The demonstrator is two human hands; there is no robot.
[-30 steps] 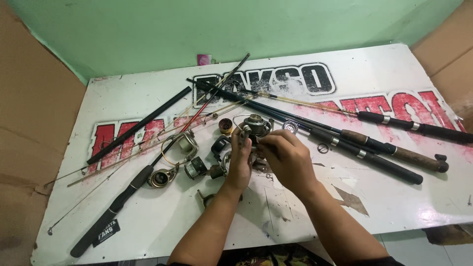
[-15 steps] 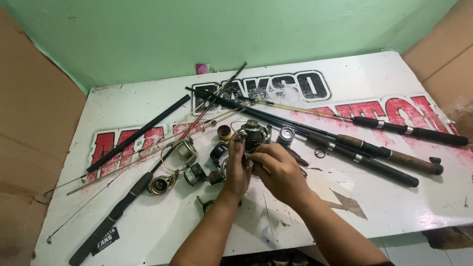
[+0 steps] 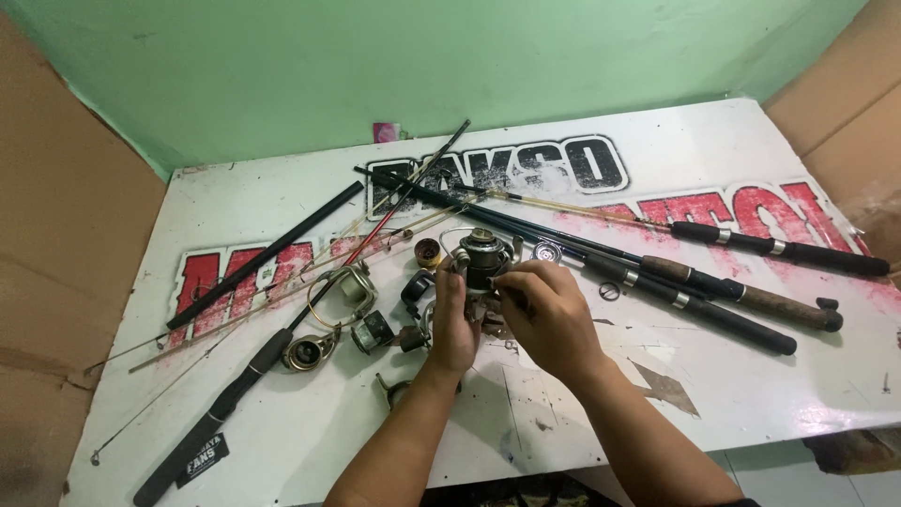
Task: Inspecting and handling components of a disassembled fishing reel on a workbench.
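— Over the table (image 3: 282, 413), what do we hold?
— Our left hand (image 3: 454, 324) grips the reel (image 3: 481, 258) mid-table; our right hand (image 3: 549, 314) pinches its side, fingers curled, among rods (image 3: 713, 305).

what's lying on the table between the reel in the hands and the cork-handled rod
In the head view, a small dark ring lies on the white table, between the reel and the cork-handled rod.

White table (image 3: 751, 394) — rods (image 3: 713, 305), reel parts (image 3: 371, 330).
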